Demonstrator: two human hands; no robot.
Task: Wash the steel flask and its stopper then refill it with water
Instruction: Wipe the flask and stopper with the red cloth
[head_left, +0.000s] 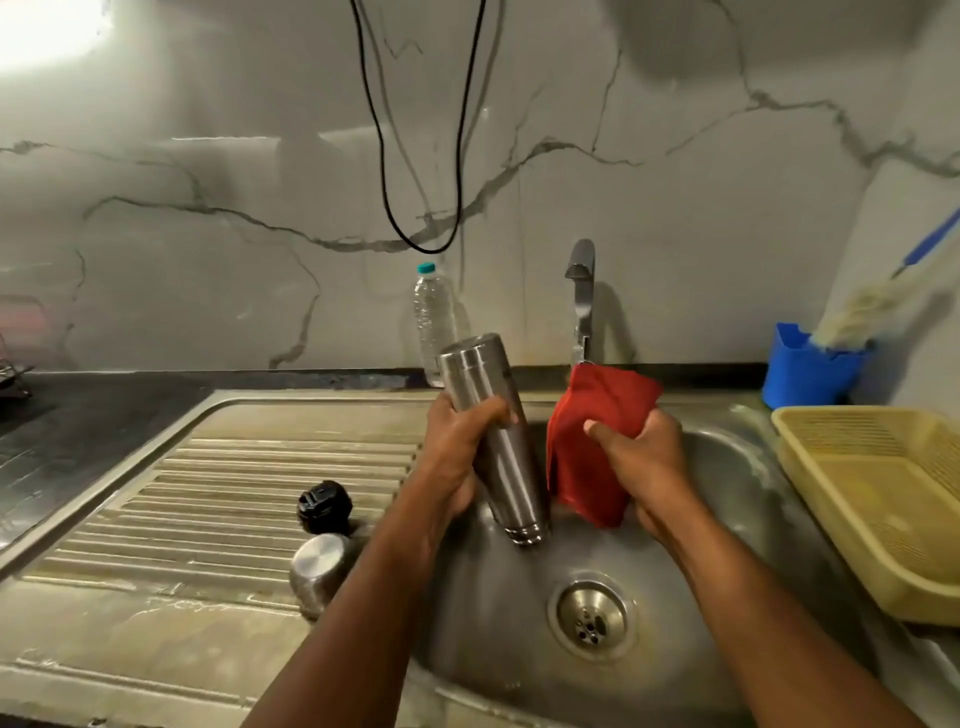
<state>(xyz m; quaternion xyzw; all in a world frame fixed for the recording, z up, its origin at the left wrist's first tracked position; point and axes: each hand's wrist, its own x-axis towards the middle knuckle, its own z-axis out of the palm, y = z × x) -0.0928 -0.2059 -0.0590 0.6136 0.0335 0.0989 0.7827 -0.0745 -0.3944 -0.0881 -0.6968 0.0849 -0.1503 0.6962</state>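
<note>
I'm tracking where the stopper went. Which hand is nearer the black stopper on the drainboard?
Left. The left hand grips the steel flask just up and right of the black stopper; the right hand, holding the red cloth, is farther right over the sink.

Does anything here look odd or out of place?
Only the flask: the left hand holds it tilted, mouth down, over the sink. The right hand grips a red cloth. Nothing looks spilled or damaged.
</note>
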